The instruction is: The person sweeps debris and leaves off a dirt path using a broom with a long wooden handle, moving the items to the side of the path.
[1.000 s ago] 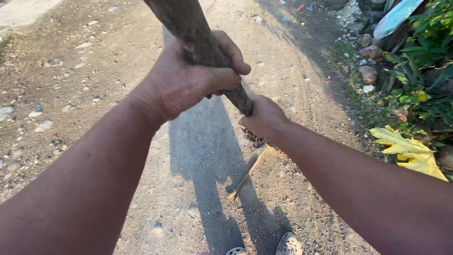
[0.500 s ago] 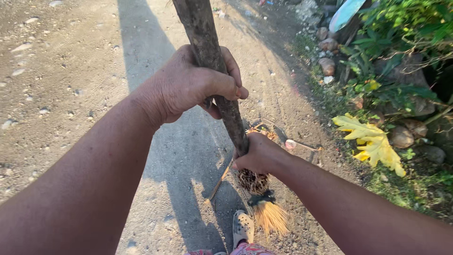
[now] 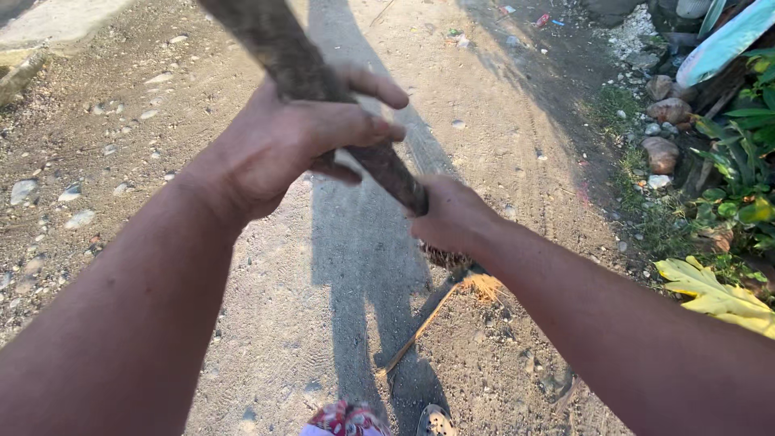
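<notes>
The left hand [image 3: 282,141] wraps the upper part of a dark, rough broom handle [image 3: 387,173], fingers curled round it with the forefinger loosely lifted. The right hand [image 3: 452,214] is clenched round the handle lower down — just above the straw bristles [image 3: 482,284], which meet the dirt path [image 3: 500,121]. A thin stick [image 3: 416,333] lies on the path beside them — a yellow leaf [image 3: 714,295] at its right edge.
</notes>
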